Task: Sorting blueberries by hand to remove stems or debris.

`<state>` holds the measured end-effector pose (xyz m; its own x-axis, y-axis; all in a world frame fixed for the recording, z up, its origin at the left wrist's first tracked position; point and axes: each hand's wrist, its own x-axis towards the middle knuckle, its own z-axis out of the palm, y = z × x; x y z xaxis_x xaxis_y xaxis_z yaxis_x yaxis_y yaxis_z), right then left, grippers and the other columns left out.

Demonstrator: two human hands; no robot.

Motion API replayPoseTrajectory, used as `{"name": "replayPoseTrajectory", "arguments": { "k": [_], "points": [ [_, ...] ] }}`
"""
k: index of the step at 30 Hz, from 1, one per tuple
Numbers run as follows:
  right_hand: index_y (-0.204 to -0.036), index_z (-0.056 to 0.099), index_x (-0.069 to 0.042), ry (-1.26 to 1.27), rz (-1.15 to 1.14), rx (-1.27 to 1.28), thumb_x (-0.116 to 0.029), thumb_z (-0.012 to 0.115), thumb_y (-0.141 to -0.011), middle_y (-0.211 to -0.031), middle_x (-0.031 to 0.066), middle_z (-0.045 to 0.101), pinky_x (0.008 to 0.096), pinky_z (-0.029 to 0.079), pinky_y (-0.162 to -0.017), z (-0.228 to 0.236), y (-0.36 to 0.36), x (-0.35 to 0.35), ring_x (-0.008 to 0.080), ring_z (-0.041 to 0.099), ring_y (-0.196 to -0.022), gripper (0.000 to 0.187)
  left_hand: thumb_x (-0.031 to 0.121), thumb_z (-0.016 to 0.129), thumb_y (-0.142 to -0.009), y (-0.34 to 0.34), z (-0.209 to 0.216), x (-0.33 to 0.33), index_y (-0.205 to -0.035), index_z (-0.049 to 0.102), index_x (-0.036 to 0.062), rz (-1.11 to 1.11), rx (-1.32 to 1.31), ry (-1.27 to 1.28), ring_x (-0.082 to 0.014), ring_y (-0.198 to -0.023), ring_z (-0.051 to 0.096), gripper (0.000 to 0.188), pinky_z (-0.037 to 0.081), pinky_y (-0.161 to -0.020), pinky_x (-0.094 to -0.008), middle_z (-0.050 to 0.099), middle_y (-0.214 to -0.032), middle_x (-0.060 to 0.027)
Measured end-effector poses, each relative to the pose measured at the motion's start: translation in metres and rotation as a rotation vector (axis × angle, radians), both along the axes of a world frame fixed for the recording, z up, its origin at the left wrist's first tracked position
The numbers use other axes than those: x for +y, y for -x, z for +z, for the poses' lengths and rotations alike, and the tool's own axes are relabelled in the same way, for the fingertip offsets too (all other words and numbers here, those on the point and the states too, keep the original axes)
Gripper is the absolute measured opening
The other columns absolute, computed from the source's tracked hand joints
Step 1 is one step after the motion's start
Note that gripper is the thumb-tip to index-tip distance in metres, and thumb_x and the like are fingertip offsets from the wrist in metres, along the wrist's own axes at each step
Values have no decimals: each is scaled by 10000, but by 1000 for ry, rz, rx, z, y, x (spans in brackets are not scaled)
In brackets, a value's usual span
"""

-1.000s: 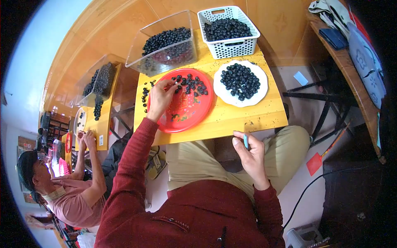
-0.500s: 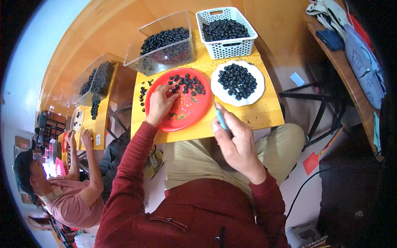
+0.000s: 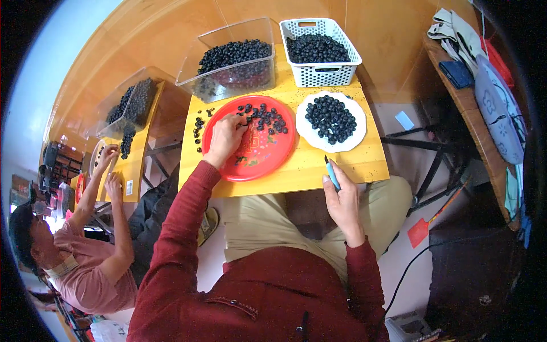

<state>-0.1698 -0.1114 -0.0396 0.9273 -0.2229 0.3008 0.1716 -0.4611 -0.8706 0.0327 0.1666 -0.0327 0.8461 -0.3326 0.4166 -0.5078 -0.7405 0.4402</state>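
Note:
My left hand (image 3: 227, 138) reaches over a red plate (image 3: 268, 157), its fingers pinched on a dark round bead at the left edge of a loose pile of dark beads (image 3: 268, 118). The fingertips partly hide that bead. In front of the table's near edge, my right hand (image 3: 343, 200) grips a small tool with a light blue handle (image 3: 333, 175) and a dark, narrow tip pointing up. Just beyond it stands a white scalloped plate (image 3: 353, 138) heaped with similar dark beads (image 3: 330, 118).
Behind the plates stand a clear plastic bin (image 3: 239, 85) and a white perforated basket (image 3: 326, 77), both holding dark beads. Stray beads (image 3: 198, 126) lie left of the red plate on the yellow table (image 3: 279, 187). At left, a co-worker (image 3: 94, 268) works at another table.
My left hand's fingers have closed at the beads after being spread over the red plate. My right hand has moved right and toward me with the blue-handled tool.

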Motion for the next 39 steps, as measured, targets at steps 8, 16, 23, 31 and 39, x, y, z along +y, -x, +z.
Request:
{"name": "replayPoseTrajectory", "arguments": {
  "k": [8, 16, 23, 31, 39],
  "points": [
    [-1234, 579, 46, -23, -12, 39, -125, 597, -918, -1052, 251, 657, 395, 515, -805, -10, -3, 0, 376, 667, -945, 360, 106, 709, -788, -1, 2, -3, -852, 658, 31, 28, -22, -38, -381, -745, 625, 111, 502, -654, -449, 609, -824, -188],
    [-1232, 585, 34, 3, -23, 22, -131, 604, -912, -1040, 260, 658, 408, 516, -804, -8, -2, 1, 386, 666, -938, 361, 159, 708, -816, -1, -4, -2, -867, 667, 41, 23, -44, 20, -387, -749, 622, 135, 495, -652, -467, 604, -830, -193],
    [-1226, 595, 12, 36, -27, 28, -123, 602, -906, -1032, 250, 660, 425, 514, -794, -9, -2, 3, 392, 660, -928, 347, 144, 678, -833, -1, -6, -1, -924, 681, 26, 36, -65, 7, -396, -799, 630, 149, 508, -697, -472, 622, -872, -203],
    [-1217, 603, 8, 114, -53, -33, -110, 599, -894, -1043, 232, 664, 430, 518, -786, -11, -1, 3, 397, 659, -915, 344, 126, 663, -833, -2, -9, -2, -963, 671, 22, 65, -25, -10, -405, -849, 634, 167, 512, -736, -476, 632, -931, -204],
    [-1085, 651, 3, 205, -107, 6, -116, 627, -879, -946, 205, 666, 431, 512, -757, -7, 1, 8, 385, 650, -868, 239, 121, 653, -828, 0, -9, -7, -881, 611, 33, 67, -48, -2, -402, -836, 619, 111, 498, -708, -488, 618, -901, -195]
  ]
}}
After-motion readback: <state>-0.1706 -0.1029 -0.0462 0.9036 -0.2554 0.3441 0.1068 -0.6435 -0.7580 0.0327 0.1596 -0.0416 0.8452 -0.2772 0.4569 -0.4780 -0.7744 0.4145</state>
